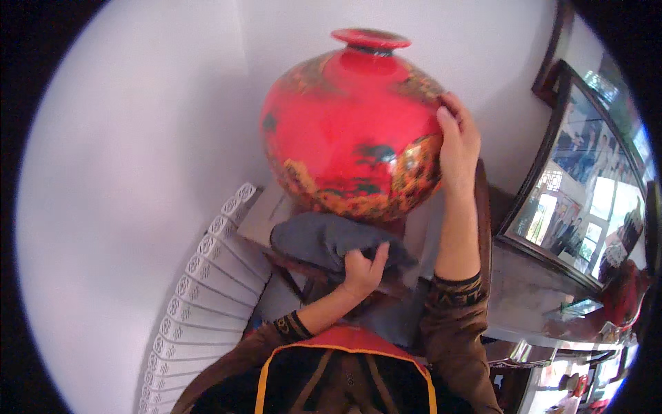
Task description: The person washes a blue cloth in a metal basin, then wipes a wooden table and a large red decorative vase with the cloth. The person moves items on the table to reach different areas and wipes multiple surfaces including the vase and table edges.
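Observation:
A large round red vase (351, 124) with gold and dark green decoration stands on a small wooden table (258, 212) in the corner. My right hand (459, 134) rests against the vase's right side, its fingers spread on the curved surface. My left hand (364, 269) holds a bunched dark grey cloth (315, 240) low in front of the vase, near the table's front edge. The hand's thumb and a finger show; the others are hidden in the cloth.
A white pleated cover with patterned edging (207, 248) lies at the left. Walls stand close behind and left of the vase. At the right, a framed glass-fronted picture (579, 181) leans over a dark cabinet top (532, 284), with a dark red object (623, 295) near it.

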`<state>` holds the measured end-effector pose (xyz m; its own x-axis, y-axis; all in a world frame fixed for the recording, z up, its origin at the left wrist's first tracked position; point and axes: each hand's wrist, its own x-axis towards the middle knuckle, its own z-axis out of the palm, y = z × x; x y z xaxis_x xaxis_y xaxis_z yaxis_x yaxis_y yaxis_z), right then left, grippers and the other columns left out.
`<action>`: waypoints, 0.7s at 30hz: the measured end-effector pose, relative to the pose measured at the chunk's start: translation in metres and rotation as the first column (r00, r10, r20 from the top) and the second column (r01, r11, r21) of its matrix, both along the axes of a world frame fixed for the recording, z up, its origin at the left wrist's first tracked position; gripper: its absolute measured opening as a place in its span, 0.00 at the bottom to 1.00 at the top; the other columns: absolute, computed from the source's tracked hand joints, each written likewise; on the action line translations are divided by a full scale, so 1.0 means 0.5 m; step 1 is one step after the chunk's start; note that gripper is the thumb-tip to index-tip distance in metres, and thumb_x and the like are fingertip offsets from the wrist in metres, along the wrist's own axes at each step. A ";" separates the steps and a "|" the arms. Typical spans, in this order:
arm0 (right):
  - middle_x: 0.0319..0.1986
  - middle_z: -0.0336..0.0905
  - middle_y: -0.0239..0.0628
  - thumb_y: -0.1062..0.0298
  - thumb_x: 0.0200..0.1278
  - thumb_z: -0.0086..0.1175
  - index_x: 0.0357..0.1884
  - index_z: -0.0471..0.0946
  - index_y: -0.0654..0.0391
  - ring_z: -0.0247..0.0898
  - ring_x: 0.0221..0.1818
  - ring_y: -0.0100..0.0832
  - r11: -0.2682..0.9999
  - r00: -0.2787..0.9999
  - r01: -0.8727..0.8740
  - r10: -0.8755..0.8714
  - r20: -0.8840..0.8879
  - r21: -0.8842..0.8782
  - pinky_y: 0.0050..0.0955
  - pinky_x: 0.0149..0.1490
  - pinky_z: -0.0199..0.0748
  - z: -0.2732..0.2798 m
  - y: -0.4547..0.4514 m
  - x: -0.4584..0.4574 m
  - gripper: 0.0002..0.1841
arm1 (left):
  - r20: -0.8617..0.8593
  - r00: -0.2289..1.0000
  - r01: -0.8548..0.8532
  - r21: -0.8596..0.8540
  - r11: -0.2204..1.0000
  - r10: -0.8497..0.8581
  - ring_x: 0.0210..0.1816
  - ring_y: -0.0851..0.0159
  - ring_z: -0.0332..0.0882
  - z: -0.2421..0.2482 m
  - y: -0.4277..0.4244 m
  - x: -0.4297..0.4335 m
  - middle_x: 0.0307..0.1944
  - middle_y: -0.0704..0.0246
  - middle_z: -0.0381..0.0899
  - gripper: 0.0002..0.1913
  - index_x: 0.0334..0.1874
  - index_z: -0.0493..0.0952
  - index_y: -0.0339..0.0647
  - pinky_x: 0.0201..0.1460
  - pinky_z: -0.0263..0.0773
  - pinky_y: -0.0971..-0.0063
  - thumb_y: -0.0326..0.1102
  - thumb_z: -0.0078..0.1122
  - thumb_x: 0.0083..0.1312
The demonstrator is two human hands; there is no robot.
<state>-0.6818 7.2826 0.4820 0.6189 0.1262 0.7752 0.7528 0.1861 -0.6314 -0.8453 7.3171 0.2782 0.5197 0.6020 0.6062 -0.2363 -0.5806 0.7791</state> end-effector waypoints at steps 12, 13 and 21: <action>0.46 0.80 0.38 0.68 0.67 0.46 0.44 0.78 0.62 0.71 0.51 0.28 0.899 0.945 0.067 0.082 -0.317 0.433 0.28 0.55 0.66 -0.133 -0.175 -0.078 0.12 | -0.351 0.876 0.237 0.911 0.336 0.331 0.48 0.44 0.74 0.554 0.118 0.132 0.36 0.48 0.78 0.37 0.32 0.80 0.27 0.56 0.65 0.55 0.66 0.55 0.56; 0.46 0.79 0.38 0.69 0.66 0.47 0.42 0.78 0.61 0.71 0.51 0.29 0.887 0.949 0.014 0.133 -0.285 0.461 0.28 0.55 0.67 -0.136 -0.170 -0.102 0.10 | -0.459 0.778 0.361 0.886 0.292 0.430 0.49 0.44 0.75 0.602 0.119 0.159 0.42 0.47 0.79 0.39 0.38 0.80 0.28 0.56 0.67 0.55 0.69 0.49 0.59; 0.45 0.74 0.37 0.80 0.64 0.44 0.39 0.76 0.63 0.69 0.48 0.26 0.942 0.951 -0.170 0.233 -0.201 0.290 0.24 0.55 0.65 -0.245 -0.205 -0.189 0.07 | -0.543 0.443 0.696 0.709 0.108 0.713 0.61 0.53 0.70 0.565 -0.017 0.385 0.56 0.58 0.77 0.40 0.56 0.79 0.43 0.63 0.62 0.57 0.71 0.51 0.54</action>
